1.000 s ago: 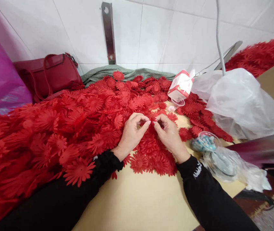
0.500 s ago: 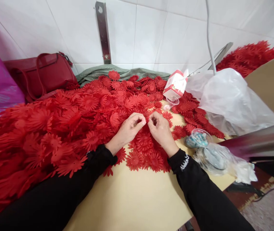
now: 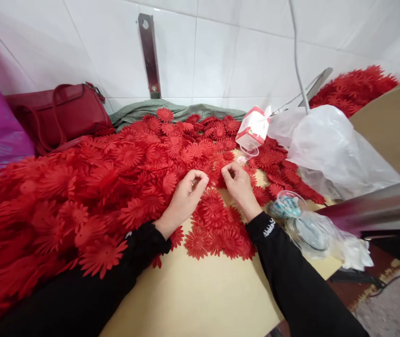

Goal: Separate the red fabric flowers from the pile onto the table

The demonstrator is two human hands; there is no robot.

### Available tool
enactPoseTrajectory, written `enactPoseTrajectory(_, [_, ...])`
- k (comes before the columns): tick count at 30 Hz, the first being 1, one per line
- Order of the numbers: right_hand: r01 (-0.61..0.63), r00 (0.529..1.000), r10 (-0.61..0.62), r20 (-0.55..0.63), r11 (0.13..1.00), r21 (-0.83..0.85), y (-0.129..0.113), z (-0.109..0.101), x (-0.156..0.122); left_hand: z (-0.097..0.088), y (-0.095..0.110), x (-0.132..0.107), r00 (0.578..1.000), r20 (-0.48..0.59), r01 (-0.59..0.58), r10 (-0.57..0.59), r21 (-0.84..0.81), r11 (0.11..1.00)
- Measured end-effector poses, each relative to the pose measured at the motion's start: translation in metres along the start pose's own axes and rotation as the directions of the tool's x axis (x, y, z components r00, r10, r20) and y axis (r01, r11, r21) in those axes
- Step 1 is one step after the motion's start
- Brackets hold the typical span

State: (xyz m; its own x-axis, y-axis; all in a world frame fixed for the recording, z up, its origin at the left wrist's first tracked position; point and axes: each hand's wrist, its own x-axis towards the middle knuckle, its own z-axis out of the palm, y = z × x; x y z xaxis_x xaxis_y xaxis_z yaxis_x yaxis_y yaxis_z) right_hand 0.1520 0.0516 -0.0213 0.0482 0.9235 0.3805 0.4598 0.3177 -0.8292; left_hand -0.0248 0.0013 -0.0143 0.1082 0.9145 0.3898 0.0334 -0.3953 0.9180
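A large heap of red daisy-shaped fabric flowers (image 3: 122,168) covers the left and middle of a tan board (image 3: 200,299). My left hand (image 3: 184,199) rests on the flowers with its fingers curled in a pinch; what it holds is hidden. My right hand (image 3: 238,185) sits a little to the right, fingers also pinched together over the red flowers, apart from the left hand. A small flat group of red flowers (image 3: 217,229) lies just below both hands. Both arms wear black sleeves.
A dark red handbag (image 3: 59,114) stands at the back left by the tiled wall. A small red-and-white box (image 3: 252,128) and a clear plastic bag (image 3: 329,150) sit at the back right. A plastic cup of blue bits (image 3: 286,203) lies right of my right hand. A metal bar (image 3: 372,210) crosses the right side.
My hands were touching fingertip to fingertip over one flower; now they have drawn apart, the right one moving slightly up and away. The camera view shifted a little.
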Motion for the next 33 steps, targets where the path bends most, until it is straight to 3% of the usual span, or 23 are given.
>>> enactPoseTrajectory(3, [0.018,0.999,-0.017,-0.035,1.0,0.023,-0.007,-0.004,-0.004,-0.001,-0.002,0.004,0.974,-0.217,-0.053,0.06,0.039,0.998])
enactPoseTrajectory(6, [0.046,0.993,-0.041,-0.115,0.998,0.039,-0.019,-0.008,-0.011,-0.004,0.005,0.004,0.869,-0.416,-0.128,0.267,0.333,0.934])
enactPoseTrajectory(7, [0.06,0.994,-0.053,-0.1,0.996,0.063,-0.024,-0.008,-0.013,-0.005,0.009,0.004,0.835,-0.43,-0.146,0.343,0.429,0.892])
enactPoseTrajectory(9, [0.077,0.996,-0.083,0.036,0.986,0.15,-0.034,-0.007,-0.018,-0.006,0.016,0.001,0.797,-0.394,-0.199,0.458,0.545,0.815])
enactPoseTrajectory(11, [0.088,0.973,-0.133,0.189,0.969,0.231,-0.042,-0.006,-0.022,-0.005,0.022,-0.002,0.797,-0.328,-0.261,0.508,0.572,0.778])
enactPoseTrajectory(14, [0.15,0.956,-0.191,0.224,0.97,0.19,-0.048,-0.016,-0.022,-0.004,0.026,-0.005,0.835,-0.231,-0.311,0.499,0.549,0.776])
enactPoseTrajectory(16, [0.144,0.933,-0.174,0.314,0.982,0.119,-0.048,-0.028,-0.021,-0.003,0.025,-0.006,0.859,-0.188,-0.32,0.477,0.528,0.786])
enactPoseTrajectory(19, [0.048,0.813,-0.048,0.58,0.999,0.015,-0.045,-0.044,-0.02,-0.003,0.023,-0.004,0.882,-0.154,-0.327,0.446,0.482,0.813])
enactPoseTrajectory(21, [0.018,0.734,-0.004,0.679,1.0,-0.014,-0.044,-0.049,-0.02,-0.002,0.021,-0.003,0.901,-0.129,-0.327,0.414,0.425,0.844])
enactPoseTrajectory(22, [0.012,0.718,-0.008,0.696,1.0,-0.001,-0.042,-0.051,-0.019,-0.001,0.019,-0.003,0.914,-0.112,-0.32,0.39,0.392,0.863])
enactPoseTrajectory(24, [-0.001,0.754,-0.033,0.656,0.999,0.051,-0.039,-0.052,-0.015,0.001,0.016,-0.003,0.942,-0.07,-0.289,0.329,0.33,0.899])
enactPoseTrajectory(28, [-0.027,0.956,-0.026,0.293,0.984,0.175,-0.029,-0.052,-0.006,0.003,0.008,-0.003,0.973,-0.062,-0.2,0.224,0.263,0.944])
enactPoseTrajectory(30, [-0.021,0.986,-0.02,0.167,0.971,0.239,-0.028,-0.049,-0.004,0.004,0.006,-0.002,0.978,-0.093,-0.161,0.189,0.25,0.955])
enactPoseTrajectory(33, [-0.024,0.975,-0.044,0.216,0.952,0.304,-0.036,-0.042,-0.009,0.004,0.005,-0.001,0.988,-0.092,-0.106,0.126,0.197,0.975])
